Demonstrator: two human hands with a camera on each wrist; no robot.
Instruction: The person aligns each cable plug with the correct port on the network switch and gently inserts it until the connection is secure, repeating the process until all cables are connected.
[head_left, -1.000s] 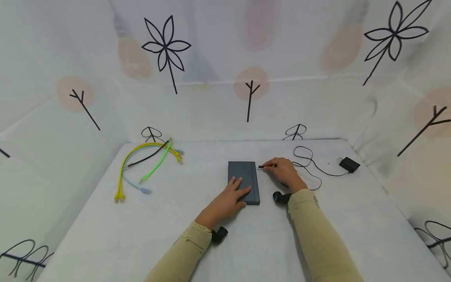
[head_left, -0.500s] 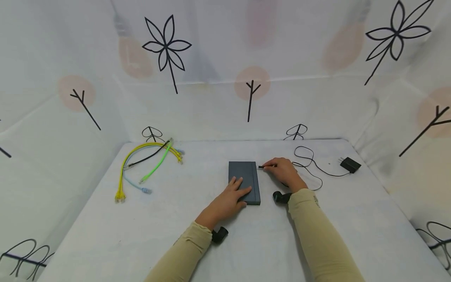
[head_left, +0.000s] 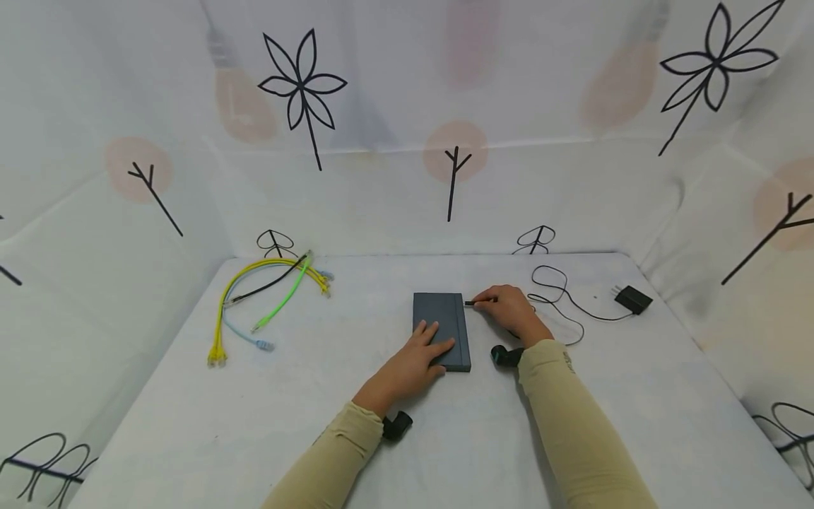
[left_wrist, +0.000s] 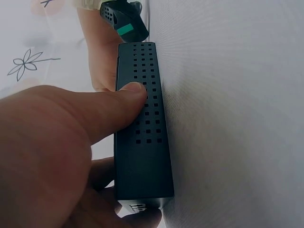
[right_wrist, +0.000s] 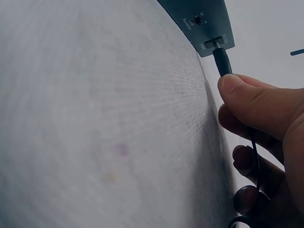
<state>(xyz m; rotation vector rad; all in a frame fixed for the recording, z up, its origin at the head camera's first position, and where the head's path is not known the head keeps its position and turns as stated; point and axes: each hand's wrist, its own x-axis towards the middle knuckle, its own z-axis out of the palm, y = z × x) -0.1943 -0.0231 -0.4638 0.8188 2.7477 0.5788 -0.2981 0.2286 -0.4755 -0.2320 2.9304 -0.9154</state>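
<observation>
A dark grey network switch (head_left: 439,307) lies flat on the table. My left hand (head_left: 410,360) holds it, fingers spread over its top and left side; in the left wrist view the thumb (left_wrist: 130,102) presses its vented side. At the opposite end, my right hand (head_left: 509,309) pinches a black power plug (right_wrist: 222,61) between thumb and forefinger. The plug's metal tip meets the socket in the switch's end panel, with a little metal showing. Its thin black cord (right_wrist: 254,142) runs back beneath the right palm.
The cord leads to a black power adapter (head_left: 632,300) with prongs, at the right. Yellow (head_left: 224,297), green (head_left: 282,300), light blue and black network cables lie at the back left. Patterned white cloth walls (head_left: 381,198) stand behind and beside the table.
My right hand has edged slightly left, and the plug sits closer to the switch, with less of its metal tip showing. The left hand keeps its place.
</observation>
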